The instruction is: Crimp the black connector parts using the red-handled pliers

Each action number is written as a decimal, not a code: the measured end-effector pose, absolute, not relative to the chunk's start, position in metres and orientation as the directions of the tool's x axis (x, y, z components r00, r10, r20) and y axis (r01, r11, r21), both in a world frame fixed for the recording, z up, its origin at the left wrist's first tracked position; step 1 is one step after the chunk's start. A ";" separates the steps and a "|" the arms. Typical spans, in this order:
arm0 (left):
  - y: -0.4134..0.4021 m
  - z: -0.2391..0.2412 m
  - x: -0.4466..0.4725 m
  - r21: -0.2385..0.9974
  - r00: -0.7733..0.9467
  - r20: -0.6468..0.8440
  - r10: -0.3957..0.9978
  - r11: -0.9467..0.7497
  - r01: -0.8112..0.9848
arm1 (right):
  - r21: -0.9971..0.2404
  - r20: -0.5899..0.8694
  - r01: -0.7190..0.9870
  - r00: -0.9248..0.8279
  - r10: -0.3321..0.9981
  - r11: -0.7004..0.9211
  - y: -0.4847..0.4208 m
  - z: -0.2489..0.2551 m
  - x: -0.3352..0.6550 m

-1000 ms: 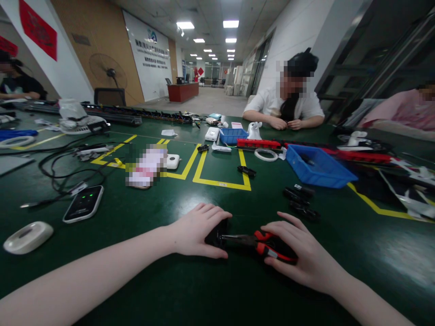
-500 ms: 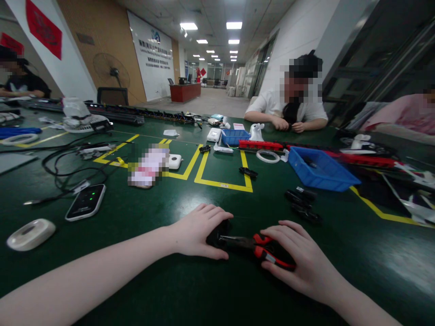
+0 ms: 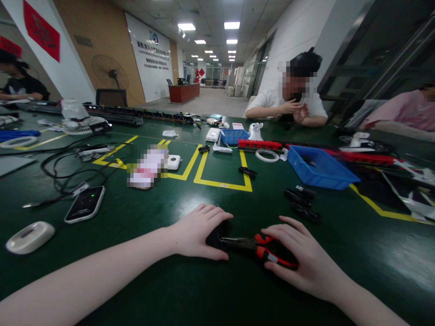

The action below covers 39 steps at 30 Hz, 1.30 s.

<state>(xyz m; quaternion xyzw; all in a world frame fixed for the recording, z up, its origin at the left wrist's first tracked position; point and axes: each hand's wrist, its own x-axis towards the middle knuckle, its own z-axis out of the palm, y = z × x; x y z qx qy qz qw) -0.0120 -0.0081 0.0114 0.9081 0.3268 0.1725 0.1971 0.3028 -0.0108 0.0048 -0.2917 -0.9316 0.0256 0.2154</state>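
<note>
My left hand (image 3: pixel 202 233) is closed around a small black part (image 3: pixel 217 235) on the green table, with the thumb on the near side and the fingers on the far side. Much of the part is hidden under the hand, and its kind does not show. My right hand (image 3: pixel 302 258) grips red-and-black long-nose pliers (image 3: pixel 263 248) by the handles. The plier jaws point left, and their tips touch the black part at its right side.
Several black parts (image 3: pixel 302 203) lie beyond my right hand, near a blue bin (image 3: pixel 321 167). A phone (image 3: pixel 148 168), a white-edged device (image 3: pixel 84 204), a beige oval object (image 3: pixel 30 237) and black cables (image 3: pixel 61 172) are to the left. A person (image 3: pixel 292 102) sits across the table (image 3: pixel 190 290).
The pliers and my right hand have shifted slightly to the right. My left hand stays on the black part. Across the table, the person has raised their hands.
</note>
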 end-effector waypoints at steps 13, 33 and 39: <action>-0.008 0.010 -0.012 0.472 0.726 0.185 0.663 -0.708 0.526 | -0.160 0.413 0.527 -0.732 0.542 0.834 -0.012 0.001 0.302; -0.007 0.009 -0.012 0.461 0.725 0.186 0.663 -0.710 0.532 | -0.160 0.421 0.522 -0.732 0.536 0.838 -0.010 0.000 0.301; -0.007 0.009 -0.012 0.468 0.723 0.191 0.664 -0.709 0.527 | -0.163 0.423 0.509 -0.738 0.526 0.845 -0.011 0.000 0.302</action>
